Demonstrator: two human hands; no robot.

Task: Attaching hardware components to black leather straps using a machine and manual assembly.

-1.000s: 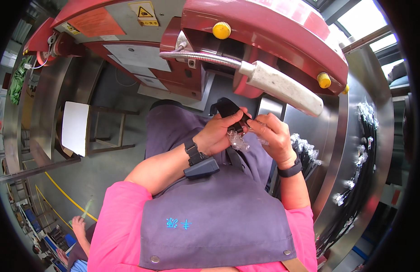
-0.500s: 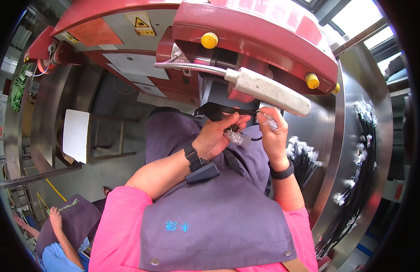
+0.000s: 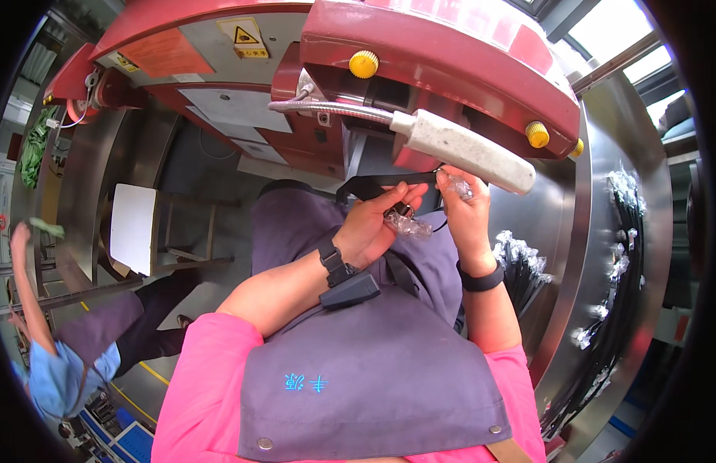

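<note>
A black strap (image 3: 365,187) with metal fittings is stretched between my hands, in front of the machine. My left hand (image 3: 371,230) is closed on it, palm turned up, thumb over the strap. Clear plastic wrap (image 3: 408,224) hangs around a fitting beside the left fingers. My right hand (image 3: 467,220) pinches the strap's right end near a small metal piece. More clear plastic (image 3: 460,187) bunches at the right fingers. Just beyond the right hand hangs the machine's grey-white bar (image 3: 470,150), with a metal-sheathed cable at its left end.
The red machine (image 3: 443,58) with yellow knobs stands ahead. At right, bundled black straps with plastic-wrapped ends (image 3: 520,258) lie on a metal surface, and more straps (image 3: 616,255) lie farther right. A white-topped stool (image 3: 134,229) stands left. A person in blue (image 3: 72,370) is at lower left.
My hands keep their hold on the strap, and the right one has risen slightly toward the bar. At lower left the other person has moved and stretched an arm out, holding something green.
</note>
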